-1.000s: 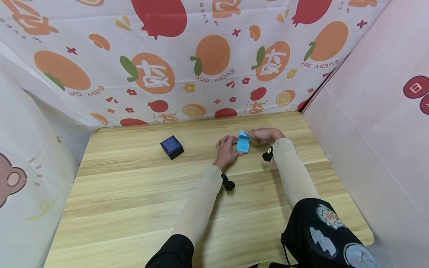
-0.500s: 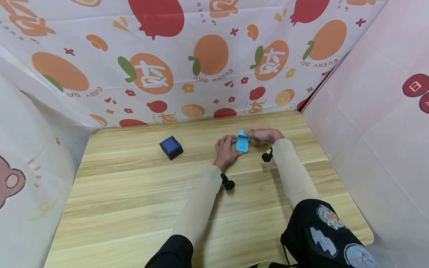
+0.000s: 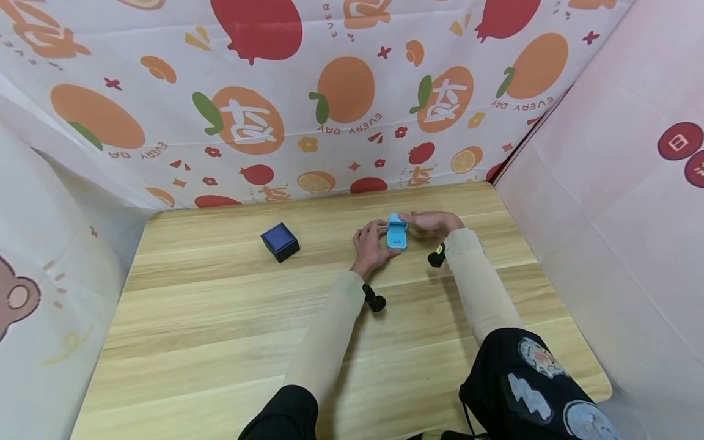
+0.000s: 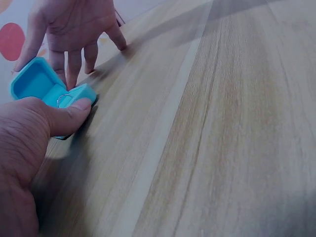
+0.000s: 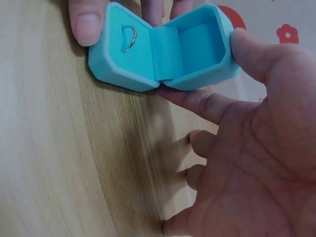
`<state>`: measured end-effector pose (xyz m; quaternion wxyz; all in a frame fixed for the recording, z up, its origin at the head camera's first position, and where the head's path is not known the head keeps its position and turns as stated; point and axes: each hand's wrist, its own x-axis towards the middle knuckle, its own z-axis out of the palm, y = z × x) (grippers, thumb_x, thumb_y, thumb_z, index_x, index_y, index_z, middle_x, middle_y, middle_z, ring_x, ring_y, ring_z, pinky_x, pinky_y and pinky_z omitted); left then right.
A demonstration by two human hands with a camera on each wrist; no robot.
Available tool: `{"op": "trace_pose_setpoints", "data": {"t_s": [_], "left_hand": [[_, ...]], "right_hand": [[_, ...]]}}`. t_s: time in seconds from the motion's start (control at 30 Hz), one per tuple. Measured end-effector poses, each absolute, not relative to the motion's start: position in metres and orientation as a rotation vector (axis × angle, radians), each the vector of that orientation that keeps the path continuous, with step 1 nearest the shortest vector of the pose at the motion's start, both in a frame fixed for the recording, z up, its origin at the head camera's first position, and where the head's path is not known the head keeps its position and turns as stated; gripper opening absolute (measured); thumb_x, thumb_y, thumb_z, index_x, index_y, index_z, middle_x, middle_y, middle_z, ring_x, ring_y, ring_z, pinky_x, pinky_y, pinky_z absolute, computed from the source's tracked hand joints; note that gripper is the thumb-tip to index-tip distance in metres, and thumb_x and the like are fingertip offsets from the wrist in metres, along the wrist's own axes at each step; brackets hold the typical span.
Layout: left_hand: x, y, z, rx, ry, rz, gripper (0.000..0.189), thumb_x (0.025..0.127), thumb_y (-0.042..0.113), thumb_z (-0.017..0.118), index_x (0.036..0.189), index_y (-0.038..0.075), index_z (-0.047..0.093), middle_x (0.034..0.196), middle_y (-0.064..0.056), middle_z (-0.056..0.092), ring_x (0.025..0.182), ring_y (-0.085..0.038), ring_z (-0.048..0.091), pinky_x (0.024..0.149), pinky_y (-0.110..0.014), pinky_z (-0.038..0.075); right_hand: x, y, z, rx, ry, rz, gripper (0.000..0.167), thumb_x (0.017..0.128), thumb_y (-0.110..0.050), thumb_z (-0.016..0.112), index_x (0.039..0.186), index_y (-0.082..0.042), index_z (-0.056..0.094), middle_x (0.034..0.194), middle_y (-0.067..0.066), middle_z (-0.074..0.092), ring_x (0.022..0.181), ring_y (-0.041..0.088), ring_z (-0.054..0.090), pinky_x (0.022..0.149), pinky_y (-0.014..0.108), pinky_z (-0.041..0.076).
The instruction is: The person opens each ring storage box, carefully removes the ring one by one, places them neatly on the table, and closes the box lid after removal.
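Observation:
An opened light blue ring box (image 3: 396,240) sits towards the back of the table, right of its middle. A thin silver ring (image 5: 131,38) stands in the slot of its base, plain in the right wrist view. My left hand (image 3: 370,247) holds the base from the left, thumb (image 4: 71,117) on the front edge and fingers round towards the back. On the other side my right hand (image 3: 437,222) grips the raised lid (image 5: 205,42), its thumb on the lid's outer edge and index finger under the hinge. The other right fingers spread down to the tabletop.
A dark box (image 3: 280,242) with a navy top stands on the wooden table (image 3: 220,330), left of the hands. Fruit-printed cloth (image 3: 308,110) hangs along the back edge, and pale sheets (image 3: 616,201) rise at both sides.

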<state>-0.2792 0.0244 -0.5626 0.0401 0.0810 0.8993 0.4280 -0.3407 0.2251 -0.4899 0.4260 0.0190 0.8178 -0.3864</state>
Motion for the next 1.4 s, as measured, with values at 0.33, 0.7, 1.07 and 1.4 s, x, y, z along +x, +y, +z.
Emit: {"op": "trace_pose_setpoints", "data": {"t_s": [0.33, 0.7, 1.07, 1.4], "left_hand": [[-0.28, 0.025, -0.565, 0.257, 2.793, 1.327, 0.076, 0.081, 0.033, 0.086, 0.143, 0.015, 0.045, 0.145, -0.002, 0.06, 0.15, -0.025, 0.034, 0.126, -0.05, 0.006], [-0.273, 0.024, -0.564, 0.287, 2.781, 1.324, 0.075, 0.081, 0.032, 0.086, 0.142, 0.013, 0.046, 0.137, -0.006, 0.068, 0.15, -0.026, 0.034, 0.127, -0.051, 0.008], [-0.278, 0.025, -0.568, 0.273, 2.828, 1.3, 0.076, 0.081, 0.037, 0.086, 0.142, 0.014, 0.046, 0.142, -0.004, 0.063, 0.149, -0.027, 0.035, 0.126, -0.049, 0.008], [-0.277, 0.023, -0.569, 0.29, 2.803, 1.282, 0.08, 0.08, 0.039, 0.087, 0.142, 0.013, 0.045, 0.138, -0.006, 0.067, 0.148, -0.027, 0.036, 0.127, -0.049, 0.008]], "right_hand": [[-0.341, 0.224, -0.489, 0.025, 2.043, -0.953, 0.098, 0.095, -0.077, 0.038, 0.165, -0.022, -0.003, 0.174, 0.008, -0.006, 0.161, 0.036, -0.002, 0.128, 0.06, 0.006], [-0.342, 0.227, -0.483, -0.111, 2.385, -0.767, 0.083, 0.1, -0.07, 0.036, 0.156, -0.009, 0.036, 0.163, 0.018, 0.035, 0.151, 0.041, 0.032, 0.121, 0.061, 0.029], [-0.343, 0.227, -0.475, -0.188, 2.582, -0.946, 0.06, 0.109, -0.046, 0.035, 0.152, -0.005, 0.043, 0.157, 0.021, 0.043, 0.148, 0.04, 0.037, 0.121, 0.056, 0.031], [-0.337, 0.223, -0.465, -0.255, 2.671, -0.962, 0.055, 0.106, -0.041, 0.047, 0.147, -0.004, 0.049, 0.157, 0.021, 0.044, 0.142, 0.042, 0.045, 0.117, 0.056, 0.038]]}}
